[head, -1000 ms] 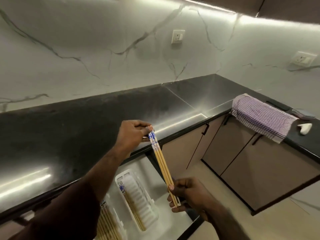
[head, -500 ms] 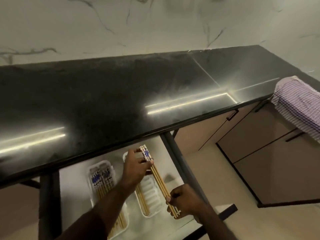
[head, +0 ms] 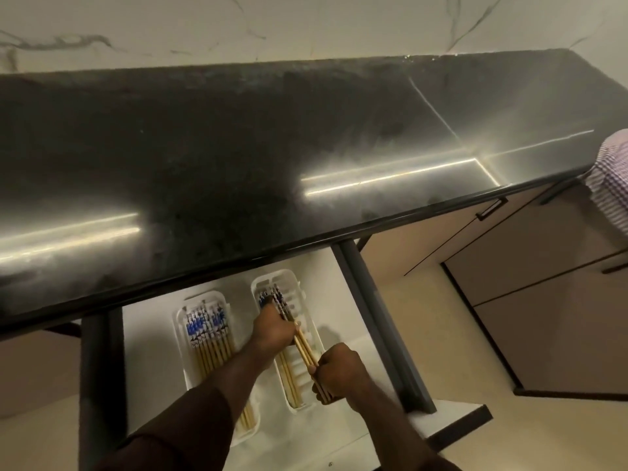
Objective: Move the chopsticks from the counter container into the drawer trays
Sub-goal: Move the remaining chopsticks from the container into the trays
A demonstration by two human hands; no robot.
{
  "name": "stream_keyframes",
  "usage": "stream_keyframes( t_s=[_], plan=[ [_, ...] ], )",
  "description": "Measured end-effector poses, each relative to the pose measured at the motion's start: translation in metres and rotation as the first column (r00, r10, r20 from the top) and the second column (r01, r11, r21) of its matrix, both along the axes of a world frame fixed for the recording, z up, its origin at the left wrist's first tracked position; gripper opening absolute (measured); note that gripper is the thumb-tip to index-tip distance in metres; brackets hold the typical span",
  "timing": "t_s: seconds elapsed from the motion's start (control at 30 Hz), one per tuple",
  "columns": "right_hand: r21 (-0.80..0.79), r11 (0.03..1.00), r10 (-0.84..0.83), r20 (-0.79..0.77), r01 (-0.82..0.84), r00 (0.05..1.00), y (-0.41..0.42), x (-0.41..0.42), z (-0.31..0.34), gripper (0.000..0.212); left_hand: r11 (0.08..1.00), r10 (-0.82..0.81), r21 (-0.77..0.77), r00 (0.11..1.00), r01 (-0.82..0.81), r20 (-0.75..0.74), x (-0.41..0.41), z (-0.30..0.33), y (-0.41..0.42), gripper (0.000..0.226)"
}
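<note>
Both hands pinch bundle of blue-tipped wooden chopsticks [head: 305, 348] over right white ribbed plastic tray [head: 299, 294]: left hand [head: 273, 329] near patterned tips, right hand [head: 336, 370] at plain ends.

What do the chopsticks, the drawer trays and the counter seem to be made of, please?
The held chopsticks look like bamboo or pale wood: tan matte shafts, blue-and-white printed tops. The right tray and the left tray look like white moulded plastic with ribbed floors. The counter appears to be polished black stone, mirroring the light strips.
</note>
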State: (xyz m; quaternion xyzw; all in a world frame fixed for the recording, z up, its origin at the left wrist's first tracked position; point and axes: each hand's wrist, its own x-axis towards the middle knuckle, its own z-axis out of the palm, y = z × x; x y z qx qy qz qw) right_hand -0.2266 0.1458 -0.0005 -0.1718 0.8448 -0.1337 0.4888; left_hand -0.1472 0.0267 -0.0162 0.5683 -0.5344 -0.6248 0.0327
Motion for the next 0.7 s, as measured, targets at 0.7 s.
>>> stream_keyframes(
  t_s=[0.7],
  plan=[
    [0.062,0.979,0.205,-0.309,-0.196,0.929,-0.011,0.034,-0.048,0.027,0.911,-0.37,-0.107,0.904,0.398,0.214,-0.015,-0.025,0.015,0.029]
  ],
)
